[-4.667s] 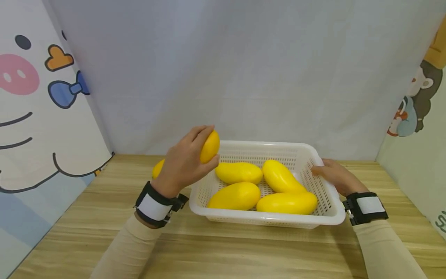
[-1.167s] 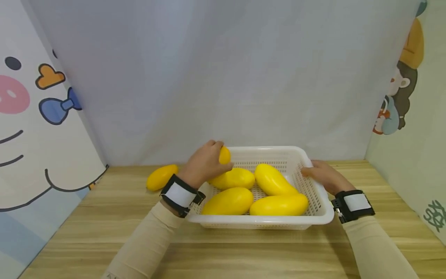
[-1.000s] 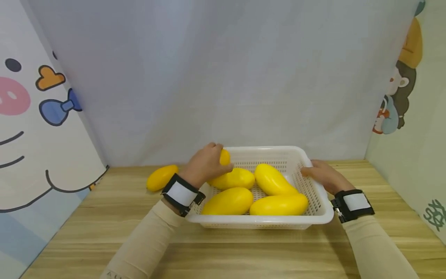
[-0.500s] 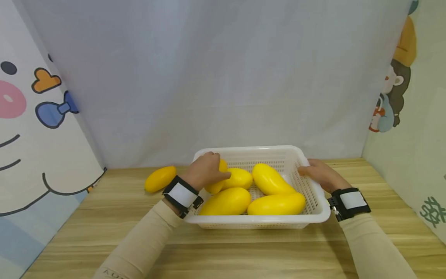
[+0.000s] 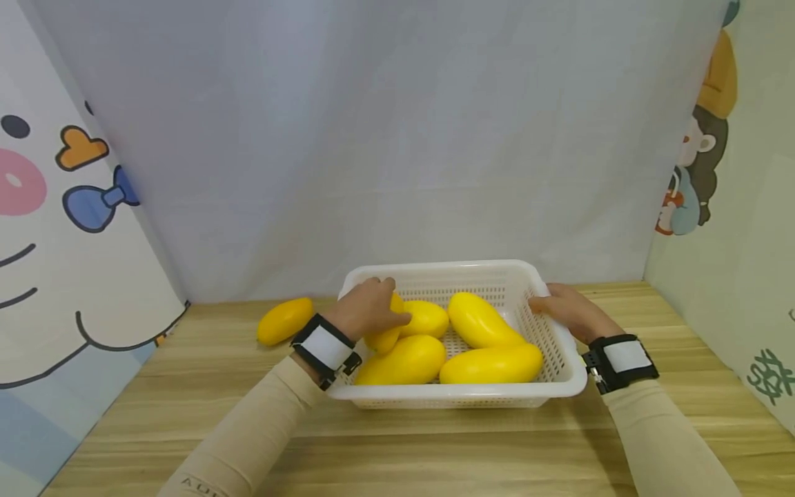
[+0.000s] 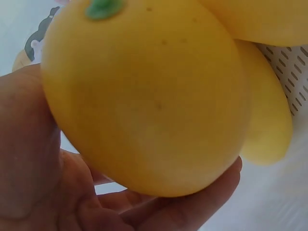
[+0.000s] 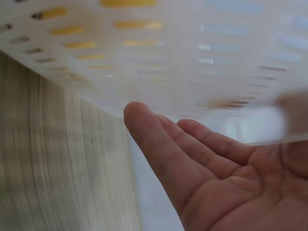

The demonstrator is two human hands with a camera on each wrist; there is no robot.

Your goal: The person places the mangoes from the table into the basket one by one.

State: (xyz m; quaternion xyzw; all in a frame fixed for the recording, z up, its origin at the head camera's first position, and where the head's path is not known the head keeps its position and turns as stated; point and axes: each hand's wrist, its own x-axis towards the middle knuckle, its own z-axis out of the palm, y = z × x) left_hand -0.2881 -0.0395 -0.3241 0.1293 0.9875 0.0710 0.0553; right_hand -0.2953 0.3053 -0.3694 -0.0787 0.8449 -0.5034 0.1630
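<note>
My left hand is inside the left end of the white plastic basket, its fingers and thumb around a yellow mango with a green stem spot. The left wrist view shows fingers curled under that mango, with a second mango just behind it. Several other mangoes lie in the basket, among them a front-left one and a front-right one. My right hand grips the basket's right rim, thumb over the inside; in the right wrist view its fingers lie against the outer wall.
One more mango lies on the wooden table, left of the basket. A grey-white cloth backdrop stands close behind the basket. Panels with cartoon prints, such as the left panel, flank the table.
My left hand has carried its mango from above the basket's left side down into it, beside the other mangoes. My right hand keeps its grip on the rim. The head view has shifted slightly.
</note>
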